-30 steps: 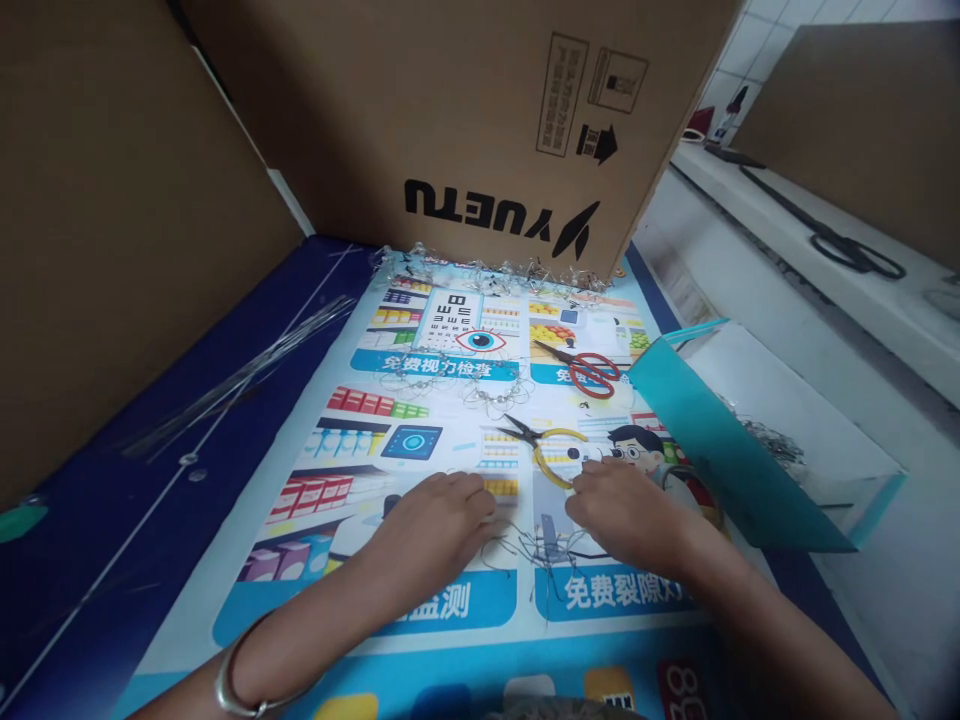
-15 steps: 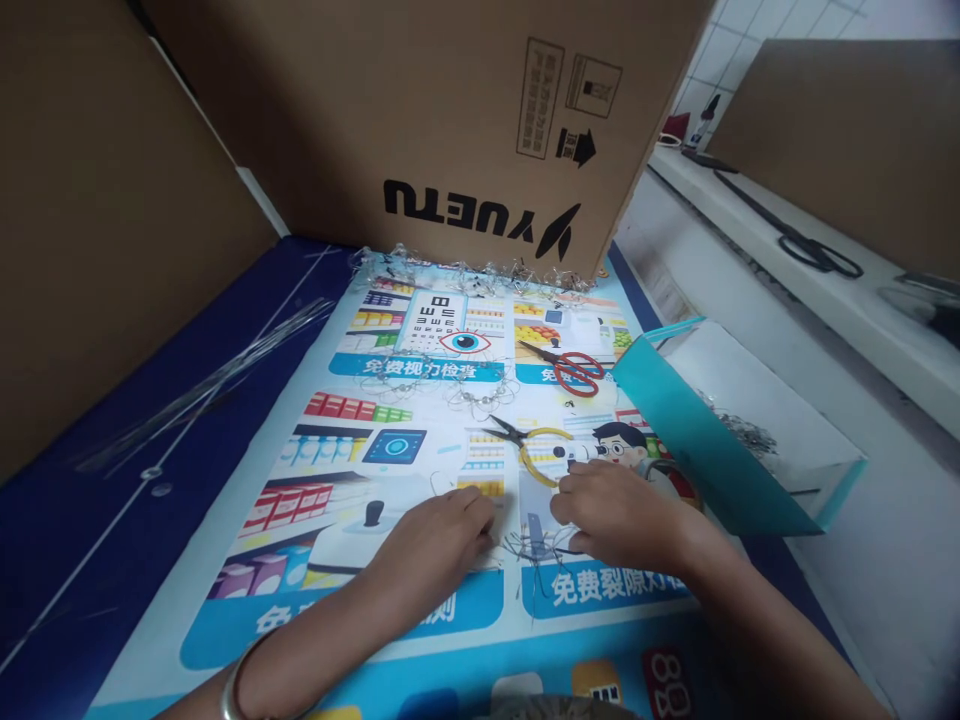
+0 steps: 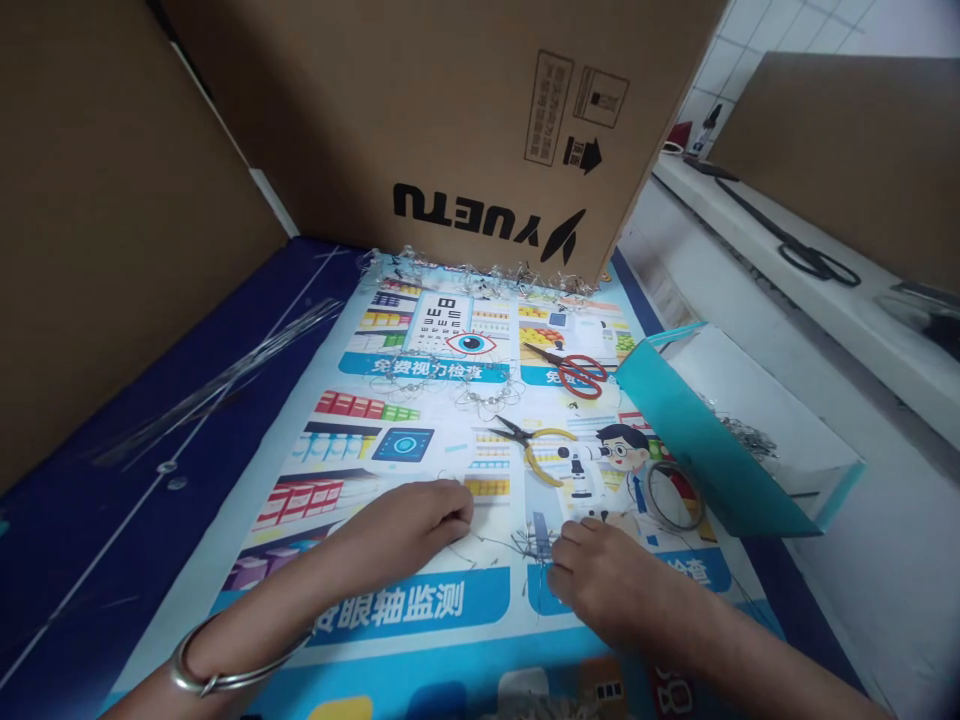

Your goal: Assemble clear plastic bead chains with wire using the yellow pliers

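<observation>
My left hand (image 3: 433, 515) is closed above the printed mat (image 3: 420, 620), with thin wire showing at its fingers; the exact piece is too fine to make out. My right hand (image 3: 592, 570) is closed at the right edge of a small pile of short wires (image 3: 534, 540), and what it pinches is hidden. Yellow-handled pliers (image 3: 536, 450) lie open beyond the hands. Red-handled scissors (image 3: 574, 372) rest farther back. Wire loops with clear beads (image 3: 486, 398) lie left of the scissors.
A teal box (image 3: 720, 440) holding thin metal pieces stands at the right, beside a wire coil (image 3: 675, 495). A cardboard box (image 3: 465, 120) rises behind the mat. Long wires (image 3: 240, 370) lie on the left, and black scissors (image 3: 817, 260) on the ledge.
My left hand has moved left, away from the wire pile. My right hand has shifted down and nearer to me, uncovering the wire coil. The view has turned slightly.
</observation>
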Available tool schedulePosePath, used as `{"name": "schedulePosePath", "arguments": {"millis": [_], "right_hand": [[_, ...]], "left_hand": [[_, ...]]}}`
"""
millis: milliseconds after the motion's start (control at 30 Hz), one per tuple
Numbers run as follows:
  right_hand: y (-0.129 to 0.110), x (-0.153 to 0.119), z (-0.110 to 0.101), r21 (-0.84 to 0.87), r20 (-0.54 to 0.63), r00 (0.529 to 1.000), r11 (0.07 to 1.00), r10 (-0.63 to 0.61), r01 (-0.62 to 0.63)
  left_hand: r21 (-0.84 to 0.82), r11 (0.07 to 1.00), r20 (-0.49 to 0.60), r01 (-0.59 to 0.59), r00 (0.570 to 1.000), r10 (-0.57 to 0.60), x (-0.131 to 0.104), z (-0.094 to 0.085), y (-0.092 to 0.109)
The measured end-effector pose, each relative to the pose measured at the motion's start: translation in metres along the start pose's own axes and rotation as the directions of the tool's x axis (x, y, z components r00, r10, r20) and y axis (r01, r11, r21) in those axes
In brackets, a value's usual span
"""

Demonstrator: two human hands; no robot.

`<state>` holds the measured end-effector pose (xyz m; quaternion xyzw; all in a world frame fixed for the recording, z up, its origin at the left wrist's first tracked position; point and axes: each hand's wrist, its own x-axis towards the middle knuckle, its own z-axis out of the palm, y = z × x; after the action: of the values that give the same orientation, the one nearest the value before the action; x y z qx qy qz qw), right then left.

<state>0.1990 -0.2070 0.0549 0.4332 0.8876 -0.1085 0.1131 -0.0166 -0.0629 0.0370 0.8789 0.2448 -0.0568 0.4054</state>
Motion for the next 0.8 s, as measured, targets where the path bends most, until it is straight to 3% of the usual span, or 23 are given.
{"name": "schedulePosePath", "arguments": {"millis": [300,533,800], "right_hand": [[0.007,0.0,0.004,0.035,0.037,0.999,0.999,0.029,-0.031],[0.008,0.001,0.005,0.027,0.057,0.996,0.997,0.068,-0.07],[0.035,-0.017,-0.009,0.093,0.186,0.955,0.964,0.229,-0.249]], "left_hand": [[0.061,0.998,0.043,0.016,0.999,-0.018,-0.004,-0.004,-0.016],[0.106,0.994,0.054,-0.01,0.999,0.004,-0.003,-0.003,-0.015],[0.114,0.991,0.133,-0.071,0.99,0.056,-0.007,-0.009,-0.014]]}}
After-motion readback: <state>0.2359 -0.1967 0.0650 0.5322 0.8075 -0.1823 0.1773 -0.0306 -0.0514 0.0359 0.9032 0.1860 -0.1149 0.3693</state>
